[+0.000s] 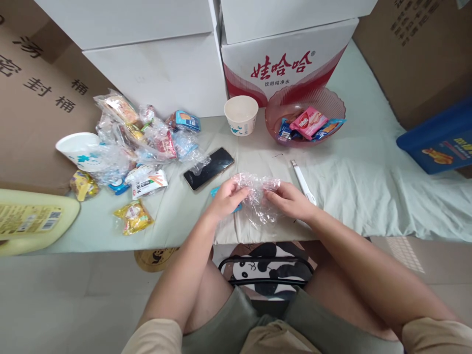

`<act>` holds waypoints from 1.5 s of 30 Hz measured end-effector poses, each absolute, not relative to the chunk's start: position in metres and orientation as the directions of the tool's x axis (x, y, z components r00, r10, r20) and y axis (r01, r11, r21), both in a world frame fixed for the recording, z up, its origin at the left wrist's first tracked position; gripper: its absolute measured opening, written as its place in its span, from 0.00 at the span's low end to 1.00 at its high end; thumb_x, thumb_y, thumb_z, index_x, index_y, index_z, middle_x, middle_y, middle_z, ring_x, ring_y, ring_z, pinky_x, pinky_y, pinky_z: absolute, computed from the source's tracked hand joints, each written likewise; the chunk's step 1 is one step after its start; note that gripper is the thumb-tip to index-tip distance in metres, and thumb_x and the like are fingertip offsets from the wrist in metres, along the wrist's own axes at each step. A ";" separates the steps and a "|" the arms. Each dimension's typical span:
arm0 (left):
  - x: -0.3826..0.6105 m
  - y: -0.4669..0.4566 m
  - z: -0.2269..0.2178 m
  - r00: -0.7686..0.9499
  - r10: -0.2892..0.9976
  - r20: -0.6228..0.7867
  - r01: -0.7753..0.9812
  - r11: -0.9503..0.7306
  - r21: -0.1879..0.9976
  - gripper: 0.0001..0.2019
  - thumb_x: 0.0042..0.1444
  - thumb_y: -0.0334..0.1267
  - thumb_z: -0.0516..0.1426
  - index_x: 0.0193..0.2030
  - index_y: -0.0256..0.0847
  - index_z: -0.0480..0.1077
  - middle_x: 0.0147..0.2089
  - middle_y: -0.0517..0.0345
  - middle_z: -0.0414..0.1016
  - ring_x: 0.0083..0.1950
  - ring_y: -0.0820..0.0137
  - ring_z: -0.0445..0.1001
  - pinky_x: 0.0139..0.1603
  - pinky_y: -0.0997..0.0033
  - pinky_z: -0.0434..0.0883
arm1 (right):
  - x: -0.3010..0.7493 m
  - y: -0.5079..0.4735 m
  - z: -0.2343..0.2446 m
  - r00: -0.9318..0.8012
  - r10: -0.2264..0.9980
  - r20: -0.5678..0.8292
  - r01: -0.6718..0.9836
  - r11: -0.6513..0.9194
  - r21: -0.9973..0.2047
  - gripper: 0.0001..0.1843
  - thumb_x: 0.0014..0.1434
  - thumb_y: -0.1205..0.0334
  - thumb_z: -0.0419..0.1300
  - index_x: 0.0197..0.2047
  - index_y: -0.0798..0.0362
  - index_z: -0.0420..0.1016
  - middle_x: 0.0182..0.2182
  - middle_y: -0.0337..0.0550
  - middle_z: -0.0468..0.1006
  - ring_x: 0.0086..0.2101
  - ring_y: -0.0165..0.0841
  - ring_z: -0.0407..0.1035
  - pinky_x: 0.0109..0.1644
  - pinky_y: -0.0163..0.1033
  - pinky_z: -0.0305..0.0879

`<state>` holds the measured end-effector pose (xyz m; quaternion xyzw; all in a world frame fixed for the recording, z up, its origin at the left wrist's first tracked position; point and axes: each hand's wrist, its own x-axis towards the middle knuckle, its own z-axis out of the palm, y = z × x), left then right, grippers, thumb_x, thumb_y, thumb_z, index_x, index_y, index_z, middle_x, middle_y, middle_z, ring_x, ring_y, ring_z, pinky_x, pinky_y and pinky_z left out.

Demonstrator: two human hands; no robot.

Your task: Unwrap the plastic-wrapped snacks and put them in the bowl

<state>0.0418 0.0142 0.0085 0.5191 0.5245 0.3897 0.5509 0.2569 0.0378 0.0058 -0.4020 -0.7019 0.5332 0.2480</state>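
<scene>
Plastic bag (257, 196) between both hands (258, 199)

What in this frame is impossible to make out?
Head view.
Blue item: mostly covered by the left hand and the plastic bag.
Plastic bag contents: film crumpled against the right hand, cannot tell.
Yellow bottle: cut off by the left edge.
Blue box: cut off by the right edge.
</scene>
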 end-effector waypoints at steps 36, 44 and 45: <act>0.042 0.018 0.012 0.099 0.966 -0.240 -0.240 0.257 0.936 0.23 0.47 0.51 0.69 0.46 0.44 0.69 0.24 0.65 0.76 0.23 0.70 0.77 0.24 0.74 0.71 | 0.252 0.042 0.014 -0.353 0.910 -0.216 -0.210 -0.302 -0.930 0.19 0.53 0.46 0.68 0.41 0.47 0.69 0.24 0.32 0.68 0.23 0.27 0.61 0.26 0.34 0.58; 0.039 0.019 0.019 0.137 0.968 -0.212 -0.371 0.248 0.895 0.19 0.42 0.47 0.68 0.38 0.40 0.72 0.29 0.58 0.81 0.29 0.68 0.80 0.32 0.70 0.76 | 0.254 0.044 0.017 -0.347 0.914 -0.209 -0.354 -0.333 -0.874 0.10 0.50 0.57 0.66 0.35 0.47 0.72 0.28 0.35 0.71 0.28 0.29 0.64 0.31 0.36 0.62; 0.038 0.020 0.019 0.136 0.969 -0.206 -0.392 0.244 0.887 0.19 0.43 0.51 0.67 0.36 0.40 0.72 0.28 0.58 0.80 0.29 0.68 0.79 0.32 0.69 0.76 | 0.255 0.044 0.018 -0.368 0.903 -0.222 -0.354 -0.357 -0.864 0.11 0.49 0.55 0.66 0.34 0.47 0.72 0.28 0.36 0.71 0.28 0.30 0.65 0.32 0.36 0.63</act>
